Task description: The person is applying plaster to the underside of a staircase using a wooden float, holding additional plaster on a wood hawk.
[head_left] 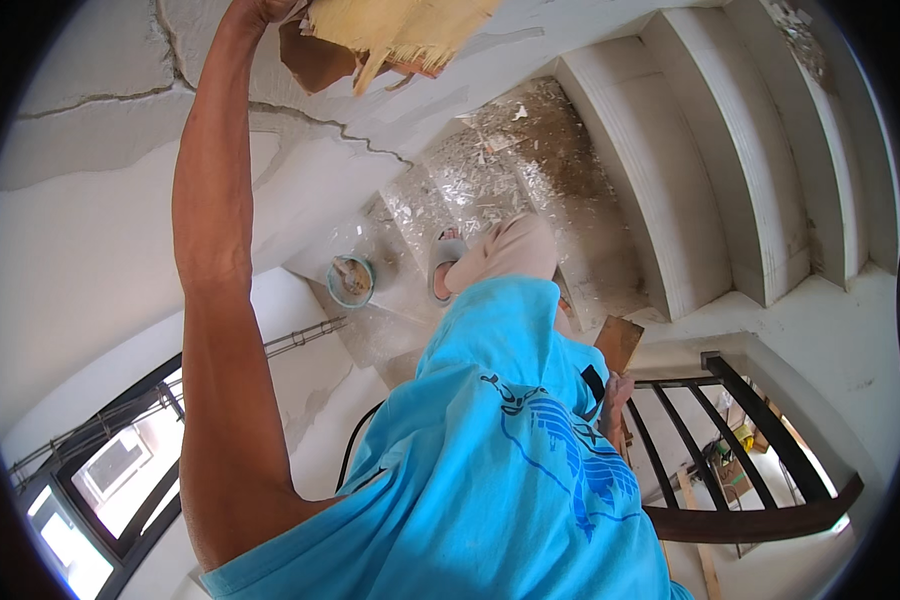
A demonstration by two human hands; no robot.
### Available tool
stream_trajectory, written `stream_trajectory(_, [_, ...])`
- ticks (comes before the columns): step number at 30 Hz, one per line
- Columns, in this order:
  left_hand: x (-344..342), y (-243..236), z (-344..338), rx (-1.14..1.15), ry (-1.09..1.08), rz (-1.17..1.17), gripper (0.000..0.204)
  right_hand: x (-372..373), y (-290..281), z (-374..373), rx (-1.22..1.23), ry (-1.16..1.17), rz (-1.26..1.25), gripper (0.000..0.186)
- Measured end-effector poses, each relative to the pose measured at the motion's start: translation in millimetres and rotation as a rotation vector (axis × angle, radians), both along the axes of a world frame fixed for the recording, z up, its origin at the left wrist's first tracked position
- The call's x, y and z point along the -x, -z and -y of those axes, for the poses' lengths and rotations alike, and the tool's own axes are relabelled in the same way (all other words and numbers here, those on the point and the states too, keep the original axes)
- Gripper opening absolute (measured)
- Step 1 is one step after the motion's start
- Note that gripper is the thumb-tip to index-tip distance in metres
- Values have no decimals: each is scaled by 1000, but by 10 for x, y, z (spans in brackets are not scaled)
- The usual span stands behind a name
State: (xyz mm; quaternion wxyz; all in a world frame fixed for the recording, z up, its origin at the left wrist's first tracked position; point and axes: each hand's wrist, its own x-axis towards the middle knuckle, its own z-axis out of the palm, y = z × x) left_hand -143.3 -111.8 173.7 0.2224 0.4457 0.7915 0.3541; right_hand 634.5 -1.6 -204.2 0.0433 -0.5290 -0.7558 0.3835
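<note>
My left arm reaches up to the top edge, where my left hand (268,8) is partly cut off. It grips the edge of a splintered, pale yellow wooden board (400,28) with a torn, frayed lower edge, held close to the cracked wall. A darker brown piece (312,60) shows just under the board. Low beside my body, my right hand (618,390) is closed around a brown wooden board (619,342); my shirt hides part of that hand.
A crack (310,117) runs along the plastered wall. A bucket (351,280) with a tool in it stands left of my foot. Debris litters the landing (510,140). Steps (690,170) rise to the right, beside a dark railing (760,520). A window (120,465) is at lower left.
</note>
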Motion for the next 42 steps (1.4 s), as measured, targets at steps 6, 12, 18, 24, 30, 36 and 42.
stream_trajectory(6, [-178, -27, -120, -46, 7, 78, 20, -18, 135, -157, 96, 31, -80, 36])
stream_trajectory(12, [-189, -34, -93, -52, 15, 91, 26, 100, 411, -446, 43, -125, -36, 28])
stream_trajectory(18, [-337, -108, -78, -55, -60, 35, 32, 454, 683, -710, -77, -205, 92, 18])
stream_trajectory(24, [-58, 40, 55, -25, 0, -125, 37, 932, 572, -891, -55, -169, 339, 21])
stream_trajectory(30, [42, 467, -17, -25, -52, -42, 35, 1182, 352, -905, -87, 45, 293, 37])
stream_trajectory(36, [21, 47, 97, 4, -140, -121, 41, 1690, 439, -743, -13, 29, 264, 38])
stream_trajectory(42, [136, 283, 64, -107, -18, -448, 42, 1616, 830, -457, -195, 85, 333, 28])
